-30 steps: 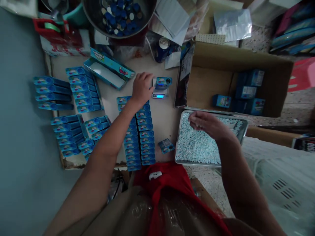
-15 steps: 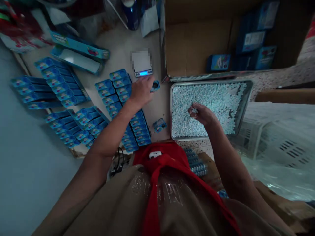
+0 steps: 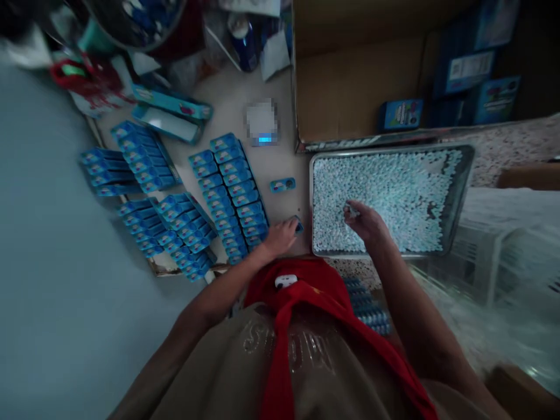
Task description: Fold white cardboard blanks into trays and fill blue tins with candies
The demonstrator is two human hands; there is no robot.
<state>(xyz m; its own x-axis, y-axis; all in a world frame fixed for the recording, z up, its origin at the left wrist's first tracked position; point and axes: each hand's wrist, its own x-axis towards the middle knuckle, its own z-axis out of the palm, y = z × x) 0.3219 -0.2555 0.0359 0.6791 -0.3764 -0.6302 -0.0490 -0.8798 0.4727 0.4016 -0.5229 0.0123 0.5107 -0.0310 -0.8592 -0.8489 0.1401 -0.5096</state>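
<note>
My left hand (image 3: 280,238) is closed over a small blue box (image 3: 298,225) near the table's front edge, hiding most of it. Another blue box (image 3: 282,185) lies by itself farther back. My right hand (image 3: 364,221) is over the metal tray (image 3: 311,204), its fingers curled around a few pale pellets (image 3: 352,211). Small white and light-blue pellets (image 3: 394,181) cover most of the tray's bottom, thinner at the right side. A small scale (image 3: 263,140) with a lit blue display stands behind the lone box.
Rows of blue boxes (image 3: 231,198) stand left of my hands, with more stacks (image 3: 175,219) farther left. A large cardboard carton (image 3: 350,87) with several blue packs stands behind the tray. A can (image 3: 245,49) and a metal pot (image 3: 149,26) are at the back; a whitish plastic crate (image 3: 494,245) is at right.
My left hand has left the box near the scale and come down toward me onto the other box. My right hand stays over the tray with its fingers curled. The view has shifted.
</note>
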